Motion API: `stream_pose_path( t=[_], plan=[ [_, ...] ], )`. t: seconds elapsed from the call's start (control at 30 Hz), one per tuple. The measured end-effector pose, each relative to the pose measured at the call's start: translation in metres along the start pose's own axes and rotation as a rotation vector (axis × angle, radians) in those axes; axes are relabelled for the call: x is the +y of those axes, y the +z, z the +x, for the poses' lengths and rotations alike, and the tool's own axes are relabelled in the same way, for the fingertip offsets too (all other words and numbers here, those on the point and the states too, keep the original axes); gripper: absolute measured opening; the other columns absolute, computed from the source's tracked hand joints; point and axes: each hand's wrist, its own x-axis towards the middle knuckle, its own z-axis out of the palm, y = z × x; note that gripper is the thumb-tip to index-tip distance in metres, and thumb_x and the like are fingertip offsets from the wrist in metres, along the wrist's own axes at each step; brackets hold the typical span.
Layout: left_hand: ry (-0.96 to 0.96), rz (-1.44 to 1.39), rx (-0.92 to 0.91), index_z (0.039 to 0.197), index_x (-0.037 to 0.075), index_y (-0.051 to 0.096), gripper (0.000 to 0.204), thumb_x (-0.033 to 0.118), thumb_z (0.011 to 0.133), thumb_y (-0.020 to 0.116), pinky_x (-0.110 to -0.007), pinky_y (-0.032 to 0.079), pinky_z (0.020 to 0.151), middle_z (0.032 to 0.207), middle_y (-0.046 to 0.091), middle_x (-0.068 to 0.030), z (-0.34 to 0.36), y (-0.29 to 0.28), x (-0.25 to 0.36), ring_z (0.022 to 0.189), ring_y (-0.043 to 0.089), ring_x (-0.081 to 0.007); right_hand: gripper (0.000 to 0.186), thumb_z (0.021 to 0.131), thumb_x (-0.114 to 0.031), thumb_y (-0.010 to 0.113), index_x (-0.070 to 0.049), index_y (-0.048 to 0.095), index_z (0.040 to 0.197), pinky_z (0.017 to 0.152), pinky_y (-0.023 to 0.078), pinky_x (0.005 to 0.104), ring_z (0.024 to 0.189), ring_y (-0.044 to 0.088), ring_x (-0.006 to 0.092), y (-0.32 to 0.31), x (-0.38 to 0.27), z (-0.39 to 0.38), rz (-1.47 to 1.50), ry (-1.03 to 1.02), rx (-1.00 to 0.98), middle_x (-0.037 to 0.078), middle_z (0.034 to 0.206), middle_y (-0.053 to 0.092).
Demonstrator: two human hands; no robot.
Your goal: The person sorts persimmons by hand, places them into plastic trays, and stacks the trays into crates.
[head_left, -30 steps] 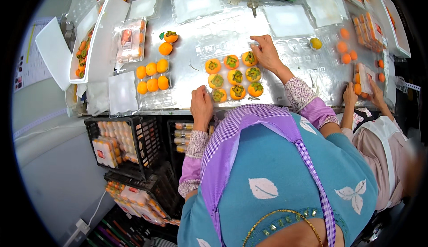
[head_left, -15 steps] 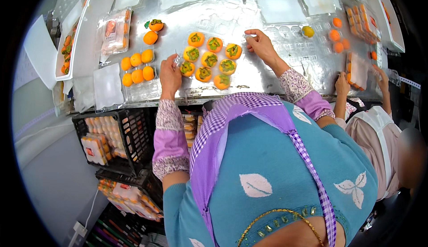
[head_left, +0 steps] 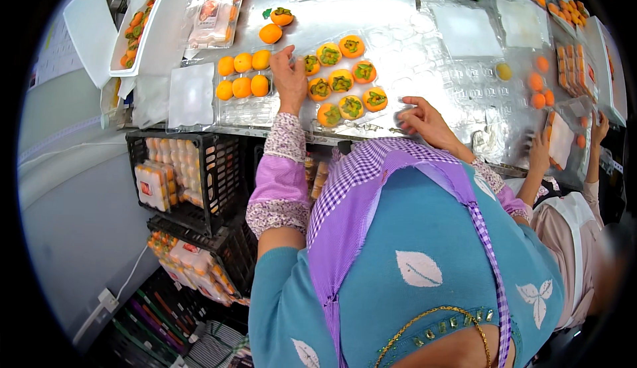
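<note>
Several orange persimmons [head_left: 341,80] with green calyxes facing up sit in a three-by-three grid before me, in what looks like a clear plastic tray [head_left: 393,117]. At the grid's upper left, my left hand [head_left: 288,81] is closed at the tray's edge, beside the corner persimmon, which it partly covers. My right hand [head_left: 428,122] is off the tray's lower right side. Its fingers are bent but apart, with nothing visible in them. Whether its fingertips touch the tray's rim cannot be told.
Left of the grid, a clear tray holds persimmons [head_left: 242,87] in two rows. Two loose persimmons [head_left: 271,33] and a packed box [head_left: 216,16] lie beyond. White foam boxes [head_left: 147,26] flank the metal table. Black crates [head_left: 219,175] stand below. At right, another person's hands [head_left: 539,152] hold a pack.
The tray of persimmons has turned counterclockwise. My left hand has gone toward its upper left corner, and my right hand has come down toward the near edge. The whole view has shifted.
</note>
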Motion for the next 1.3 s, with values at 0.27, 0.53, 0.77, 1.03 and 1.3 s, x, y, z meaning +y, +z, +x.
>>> stream_pose_path(
  t=[0.27,0.53,0.77,1.03,1.3],
  plan=[
    [0.008,0.167,0.096,0.122,0.001,0.052,0.042,0.016,0.085,0.064,-0.04,0.038,0.093,0.112,0.041,-0.0141,-0.059,-0.009,0.036,0.107,0.044,-0.0294,0.032,0.095,-0.015,0.052,-0.002,0.051,0.124,0.072,0.049,0.025,0.079,0.058,0.0107,0.0,-0.004,0.003,-0.011,-0.051,-0.031,0.008,0.096,0.064],
    [-0.068,0.204,-0.051,0.123,0.0,0.051,0.052,0.02,0.08,0.07,-0.039,0.044,0.085,0.108,0.041,-0.0135,-0.085,-0.006,0.05,0.1,0.049,-0.0285,0.029,0.093,-0.015,0.055,-0.001,0.055,0.119,0.071,0.047,0.0229,0.077,0.054,0.0082,0.009,0.004,0.013,-0.106,-0.156,-0.065,0.004,0.088,0.06],
    [-0.11,0.337,-0.026,0.12,0.001,0.052,0.056,0.024,0.074,0.074,-0.039,0.047,0.084,0.11,0.042,-0.0158,-0.076,0.002,0.052,0.102,0.051,-0.0313,0.03,0.092,-0.015,0.058,0.001,0.056,0.117,0.07,0.046,0.0235,0.075,0.053,0.0079,0.011,0.009,0.015,-0.201,-0.211,-0.074,0.003,0.084,0.059],
    [-0.167,0.196,-0.048,0.112,0.001,0.054,0.054,0.027,0.072,0.078,-0.034,0.049,0.077,0.104,0.045,-0.0115,-0.068,0.0,0.042,0.09,0.055,-0.0236,0.029,0.091,-0.013,0.058,0.001,0.057,0.116,0.07,0.047,0.0235,0.076,0.054,0.0082,0.009,0.004,0.013,-0.252,-0.182,-0.084,0.002,0.083,0.059],
    [-0.597,-1.126,-0.065,0.124,0.001,0.047,0.038,0.023,0.094,0.054,-0.028,0.046,0.078,0.11,0.057,-0.0095,-0.071,-0.027,0.022,0.088,0.054,-0.0145,0.027,0.091,-0.012,0.057,0.001,0.057,0.114,0.069,0.047,0.0235,0.074,0.054,0.0083,0.007,0.009,0.016,-0.257,-0.179,-0.068,0.002,0.082,0.059]
  ],
)
